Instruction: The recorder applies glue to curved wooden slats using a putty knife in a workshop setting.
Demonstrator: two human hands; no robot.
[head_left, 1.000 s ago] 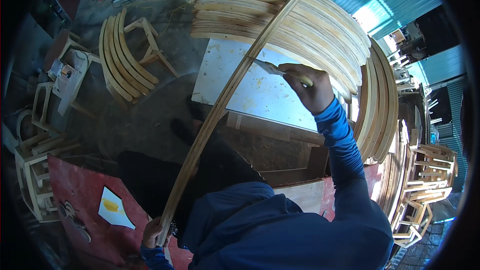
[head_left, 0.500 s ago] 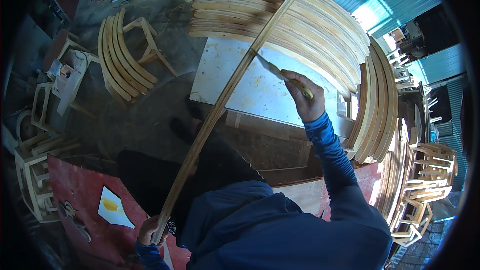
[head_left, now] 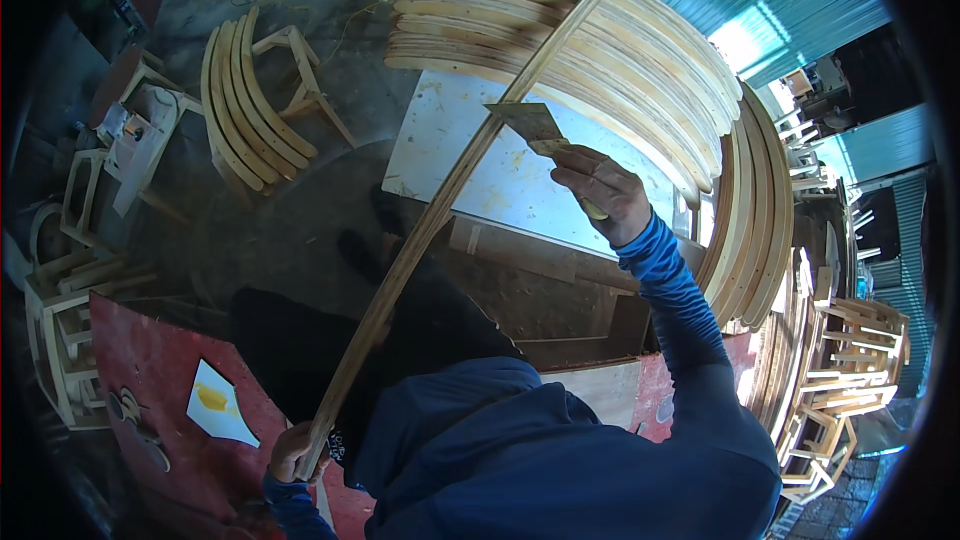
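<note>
A long, narrow wooden strip (head_left: pixel 410 252) runs slantwise from low on the left to the stack at the top. My left hand (head_left: pixel 291 453) is closed round its near end. In my right hand (head_left: pixel 607 190) is a putty knife (head_left: pixel 532 124) with a broad flat blade and a yellowish handle. The blade lies at the strip's edge, its corner reaching over the wood, about two thirds of the way up. The strip's far end overlaps a pile of curved wooden slats (head_left: pixel 560 40); whether it rests on them I cannot tell.
Under the slats stands a stained white board (head_left: pixel 440 140). More curved slats (head_left: pixel 765 210) are stacked at the right, others (head_left: pixel 245 110) at the left. A red board (head_left: pixel 180 360) bears a white sheet with yellow paste (head_left: pixel 217 400). Wooden frames (head_left: pixel 830 380) stand at far right.
My right hand has turned the putty knife so its blade shows its flat face, where before it was seen nearly edge-on. The strip and my left hand have barely shifted.
</note>
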